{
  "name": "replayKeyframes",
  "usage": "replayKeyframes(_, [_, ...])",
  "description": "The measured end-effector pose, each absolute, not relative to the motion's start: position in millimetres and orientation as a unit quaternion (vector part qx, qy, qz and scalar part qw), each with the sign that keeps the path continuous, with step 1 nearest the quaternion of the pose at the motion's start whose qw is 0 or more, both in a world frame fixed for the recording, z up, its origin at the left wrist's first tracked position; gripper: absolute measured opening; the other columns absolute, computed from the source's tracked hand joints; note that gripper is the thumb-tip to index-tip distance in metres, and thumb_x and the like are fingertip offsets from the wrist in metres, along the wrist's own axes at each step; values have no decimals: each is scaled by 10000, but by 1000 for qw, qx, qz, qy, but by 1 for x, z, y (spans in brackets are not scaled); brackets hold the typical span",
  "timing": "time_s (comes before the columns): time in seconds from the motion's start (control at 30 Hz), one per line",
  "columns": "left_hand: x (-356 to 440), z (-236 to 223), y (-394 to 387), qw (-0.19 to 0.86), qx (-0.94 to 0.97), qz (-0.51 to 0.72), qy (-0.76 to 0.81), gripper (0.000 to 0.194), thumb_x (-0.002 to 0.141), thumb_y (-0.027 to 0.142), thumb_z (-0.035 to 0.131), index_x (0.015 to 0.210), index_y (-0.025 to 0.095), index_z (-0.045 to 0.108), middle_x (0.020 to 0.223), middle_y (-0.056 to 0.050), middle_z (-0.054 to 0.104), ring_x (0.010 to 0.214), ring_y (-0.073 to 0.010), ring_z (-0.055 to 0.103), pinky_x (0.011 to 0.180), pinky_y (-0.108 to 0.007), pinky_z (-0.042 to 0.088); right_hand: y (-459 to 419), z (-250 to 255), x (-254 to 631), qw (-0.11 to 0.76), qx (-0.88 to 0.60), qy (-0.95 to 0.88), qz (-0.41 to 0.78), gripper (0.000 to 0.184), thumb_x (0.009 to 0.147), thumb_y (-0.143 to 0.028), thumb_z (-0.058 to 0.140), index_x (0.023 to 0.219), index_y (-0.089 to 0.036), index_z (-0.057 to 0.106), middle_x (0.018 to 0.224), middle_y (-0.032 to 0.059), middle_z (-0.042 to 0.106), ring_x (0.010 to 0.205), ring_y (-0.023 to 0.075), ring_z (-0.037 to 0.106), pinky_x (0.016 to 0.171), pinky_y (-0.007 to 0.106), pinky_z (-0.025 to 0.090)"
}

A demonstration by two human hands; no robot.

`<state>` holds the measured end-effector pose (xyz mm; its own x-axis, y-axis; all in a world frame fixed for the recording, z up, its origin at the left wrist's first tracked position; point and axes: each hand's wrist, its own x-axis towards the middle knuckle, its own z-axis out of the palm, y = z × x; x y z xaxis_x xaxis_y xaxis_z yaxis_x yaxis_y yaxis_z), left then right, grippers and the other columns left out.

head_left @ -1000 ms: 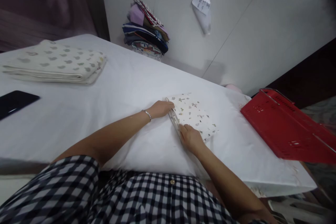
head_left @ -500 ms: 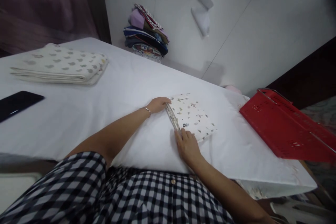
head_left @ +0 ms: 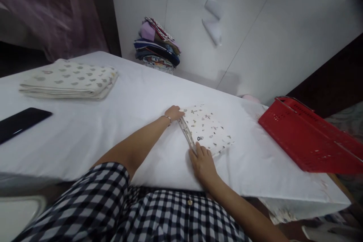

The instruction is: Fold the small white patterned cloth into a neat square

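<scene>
A folded white cloth with small grey and green prints (head_left: 208, 126) lies on the white-covered table in front of me. My left hand (head_left: 174, 113), a bracelet at its wrist, pinches the cloth's far left corner. At the near corner my right hand (head_left: 202, 162) grips the layered folded edge, thumb on the left side and fingers over the top. Between the two hands the stacked layers of the fold face left.
A thicker folded printed cloth (head_left: 70, 80) rests at the table's far left, with a black phone (head_left: 24, 122) nearer me. On the right stands a red plastic basket (head_left: 309, 138). A pile of folded fabrics (head_left: 157, 45) is beyond the table's far edge, by the white wall.
The view has tilted slightly, so the surroundings sit a little lower. My left hand has shifted slightly right over the cloth's corner; both hands stay on the cloth, which has barely moved.
</scene>
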<state>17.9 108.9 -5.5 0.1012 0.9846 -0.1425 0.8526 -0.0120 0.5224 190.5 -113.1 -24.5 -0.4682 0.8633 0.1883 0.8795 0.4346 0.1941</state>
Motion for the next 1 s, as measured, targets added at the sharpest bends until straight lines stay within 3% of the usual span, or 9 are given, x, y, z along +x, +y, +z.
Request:
replayKeyframes(0.17, [21,-1,117,251,707,96,654,444,679,336,569,1077,149,632,1148,-143,619,1003,-275,592,771,-306,468,-114,-28,193,40,-520,-845,-120,345,822,-79,467,1140,-162,575,1323,208,426,1013,275,438,817,429,365])
replayKeyframes(0.4, [12,-6,120,257,720,98,637,489,669,373,559,1123,200,616,1208,-92,600,1064,-240,568,821,-265,452,-116,-30,194,64,-530,-838,-111,367,803,-61,463,1134,-173,577,1331,190,433,1020,267,449,838,435,368])
replayKeyframes(0.53, [13,-5,116,246,712,101,650,521,661,391,557,1138,189,609,1224,-121,583,1110,-280,537,833,-301,455,-118,-27,192,83,-538,-833,-97,358,776,-64,490,1098,-177,600,1327,182,448,1031,271,466,850,447,386])
replayKeyframes(0.63, [14,-2,115,239,710,98,655,572,647,410,571,1166,172,589,1265,-147,548,1152,-315,501,848,-346,453,-119,-23,199,133,-525,-839,-42,401,768,-90,500,1149,-185,583,1317,160,475,1074,269,477,885,450,398])
replayKeyframes(0.77, [13,4,120,246,719,82,645,592,653,428,574,1185,169,577,1276,-142,543,1165,-311,496,856,-339,450,-109,-18,237,283,-512,-811,22,390,824,-162,455,1195,-223,557,1211,94,586,1105,216,515,934,430,412])
replayKeyframes(0.9, [15,9,131,261,730,55,629,491,664,418,581,1076,157,642,1196,-137,604,1104,-291,549,834,-298,453,-81,-11,300,366,-606,-706,-8,309,834,-259,471,1091,-196,628,1158,107,621,1121,233,521,972,463,389])
replayKeyframes(1.0, [17,9,140,270,730,42,626,462,711,490,531,983,146,675,1120,-145,645,1031,-283,594,794,-290,464,-51,-3,338,307,-736,-601,64,385,819,-322,489,1137,-143,611,1199,139,594,1124,255,524,963,431,402])
